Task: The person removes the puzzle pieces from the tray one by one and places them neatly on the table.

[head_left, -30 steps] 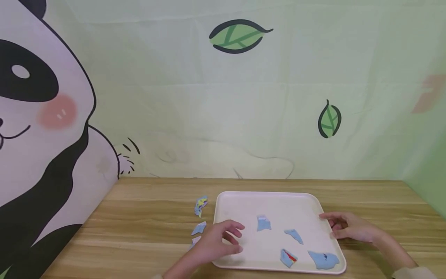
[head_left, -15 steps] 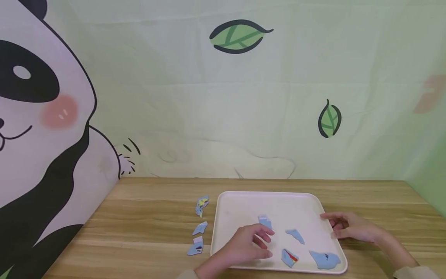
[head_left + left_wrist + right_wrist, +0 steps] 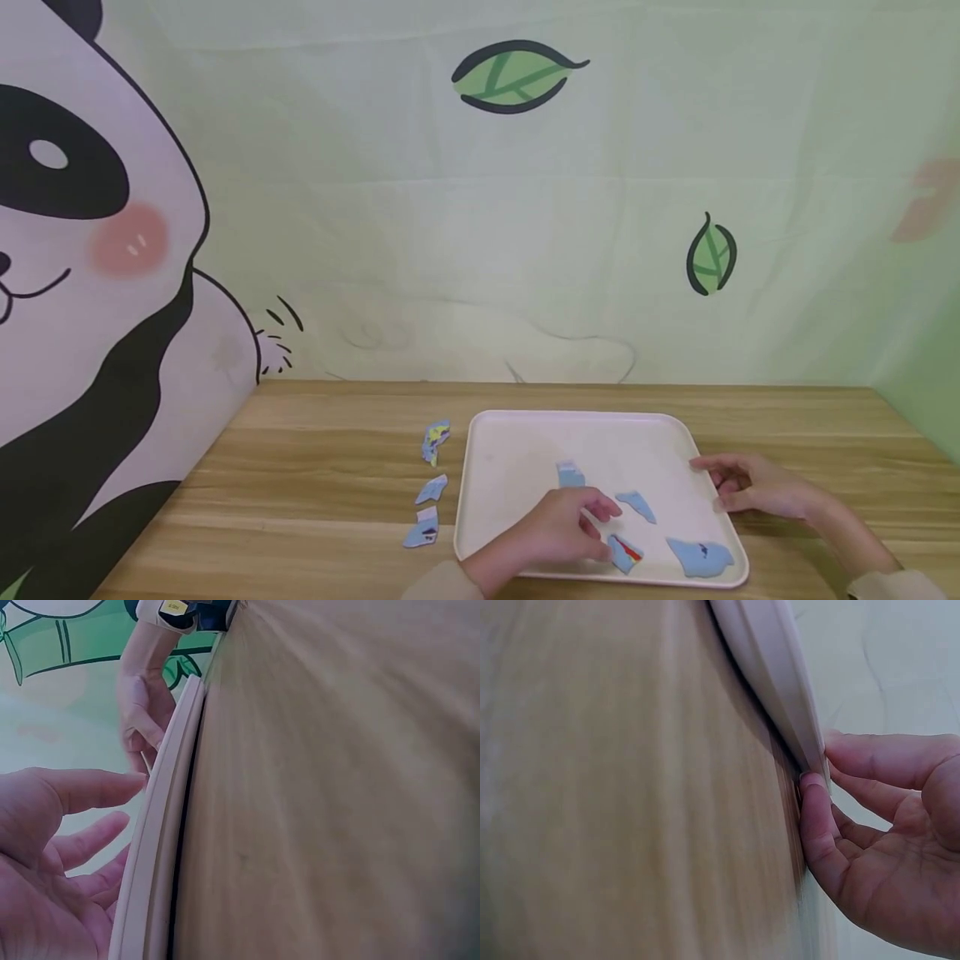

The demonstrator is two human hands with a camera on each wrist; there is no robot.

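Note:
A white tray (image 3: 540, 433) lies on the wooden table and carries several flat, irregular light-blue puzzle pieces. My left hand (image 3: 566, 529) is over its front part, thumb and fingers spread apart. The thumb tip is right at the left edge of a puzzle piece with a red and yellow stripe (image 3: 626, 553). Behind that hand, a blue and white puzzle piece (image 3: 570, 474) is partly covered. At the tray's right side my right hand (image 3: 765, 487) pinches the rim; the right wrist view shows the fingers (image 3: 821, 840) against the edge.
A narrow blue puzzle piece (image 3: 637, 506) and a wide blue one (image 3: 701, 557) lie on the tray's right half. Left of the tray, three more puzzle pieces stand in a column on the table (image 3: 337, 492), the farthest one yellow-patterned (image 3: 435, 442). A panda-printed cloth wall (image 3: 360, 208) rises behind.
My left hand has moved right across the tray, from its left edge to the red-striped puzzle piece, uncovering a puzzle piece on the table. The right hand stays on the tray's rim.

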